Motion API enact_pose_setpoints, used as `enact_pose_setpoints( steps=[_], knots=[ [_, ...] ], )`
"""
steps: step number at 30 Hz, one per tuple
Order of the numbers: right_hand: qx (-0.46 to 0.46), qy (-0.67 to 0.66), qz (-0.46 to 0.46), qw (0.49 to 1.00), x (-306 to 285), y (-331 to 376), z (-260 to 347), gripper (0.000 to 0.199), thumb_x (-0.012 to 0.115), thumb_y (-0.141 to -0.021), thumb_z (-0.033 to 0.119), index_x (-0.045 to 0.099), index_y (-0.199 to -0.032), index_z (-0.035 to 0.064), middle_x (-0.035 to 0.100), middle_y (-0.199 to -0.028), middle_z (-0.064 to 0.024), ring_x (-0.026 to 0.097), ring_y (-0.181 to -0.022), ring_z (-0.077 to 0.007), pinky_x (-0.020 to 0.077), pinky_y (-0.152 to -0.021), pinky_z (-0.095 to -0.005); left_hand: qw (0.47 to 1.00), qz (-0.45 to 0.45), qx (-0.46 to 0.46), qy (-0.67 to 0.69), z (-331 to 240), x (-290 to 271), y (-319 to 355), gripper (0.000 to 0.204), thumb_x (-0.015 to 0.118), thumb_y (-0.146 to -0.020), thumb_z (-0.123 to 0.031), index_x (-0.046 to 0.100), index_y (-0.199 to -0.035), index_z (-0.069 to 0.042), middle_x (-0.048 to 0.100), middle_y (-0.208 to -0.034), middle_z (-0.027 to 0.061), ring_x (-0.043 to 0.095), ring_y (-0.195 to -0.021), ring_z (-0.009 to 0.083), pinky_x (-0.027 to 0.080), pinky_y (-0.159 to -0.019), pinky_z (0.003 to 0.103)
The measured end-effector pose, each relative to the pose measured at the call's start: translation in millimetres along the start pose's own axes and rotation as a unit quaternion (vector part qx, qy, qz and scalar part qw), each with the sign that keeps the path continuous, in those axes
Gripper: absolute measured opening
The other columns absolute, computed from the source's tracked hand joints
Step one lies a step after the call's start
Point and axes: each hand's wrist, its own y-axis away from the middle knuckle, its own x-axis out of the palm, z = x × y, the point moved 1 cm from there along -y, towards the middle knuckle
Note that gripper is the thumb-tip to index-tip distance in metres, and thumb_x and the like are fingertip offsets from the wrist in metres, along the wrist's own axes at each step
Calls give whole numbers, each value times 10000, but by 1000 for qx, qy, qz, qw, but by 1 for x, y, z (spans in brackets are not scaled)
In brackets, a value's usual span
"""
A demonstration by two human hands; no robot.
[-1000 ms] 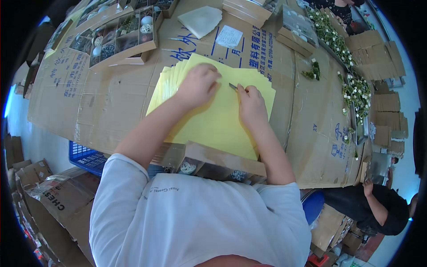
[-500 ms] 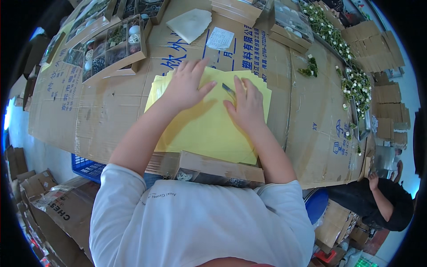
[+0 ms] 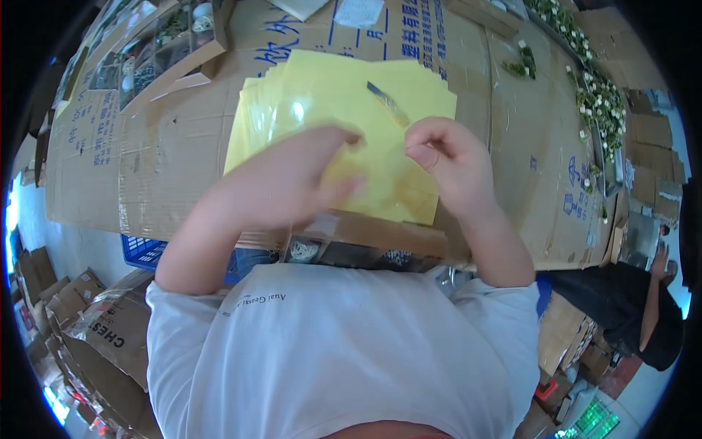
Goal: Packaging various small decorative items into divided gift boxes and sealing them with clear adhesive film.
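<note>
A stack of yellow sheets (image 3: 344,95) lies on the cardboard-covered table, its edges fanned unevenly at the upper left. On the top sheet rests a slim cutter knife (image 3: 387,103). My left hand (image 3: 303,172) hovers over the lower left of the stack, smeared by motion, thumb and fingers apart and nothing seen between them. At the right edge of the stack, my right hand (image 3: 455,164) is raised with curled fingers, thumb against forefinger. Whatever it may pinch is too small to make out. The cutter lies just beyond those fingertips, apart from them.
A divided box of decorative balls and dried bits (image 3: 157,62) stands at the far left. A cardboard box (image 3: 380,234) sits between my body and the stack. Small white-flowered greenery (image 3: 599,110) fills a tray at the right. A person in black (image 3: 621,311) is at the lower right.
Both hands have drawn back toward me, the right one curling its fingers and moving right, away from the cutter. My view has shifted, so the table sits higher in the picture.
</note>
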Motion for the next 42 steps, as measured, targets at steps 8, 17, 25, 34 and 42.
enact_pose_setpoints(
  steps=[8,17,25,34,42],
  knots=[
    [512,-233,184,806,22,45,-2,68,608,-868,83,611,-846,18,595,-773,-6,522,-694,-75,429,-652,-212,960,189,-20,-205,-15,33,28,519,610,-827,-345,507,-1183,18,596,-830,172,589,-793,352,461,-691,417],
    [539,-141,220,801,31,50,1,78,642,-840,89,638,-821,14,624,-751,-11,543,-672,-75,449,-613,-225,968,181,52,-164,-13,39,37,526,601,-822,-240,496,-1334,-179,558,-755,136,569,-710,319,442,-647,415],
    [477,-65,379,790,19,31,22,222,705,-774,185,678,-914,14,677,-871,-66,603,-808,-127,487,-711,-302,971,-16,237,-11,22,44,81,527,624,-836,-323,514,-1293,-84,582,-939,158,578,-812,340,472,-707,403],
    [282,-71,469,834,24,27,70,506,657,-852,295,535,-1204,-46,615,-1109,-157,585,-1003,-233,447,-868,-303,916,-77,-60,388,59,90,126,695,712,-777,-94,349,-1364,-15,506,-1273,118,452,-1214,202,367,-1014,372],
    [81,371,47,924,22,-4,-64,322,639,-853,245,609,-1047,-11,626,-991,-132,601,-924,-256,478,-822,-347,908,29,-59,413,54,80,107,737,678,-839,-185,258,-1422,-21,370,-1407,113,339,-1302,206,285,-1070,378]
  ],
)
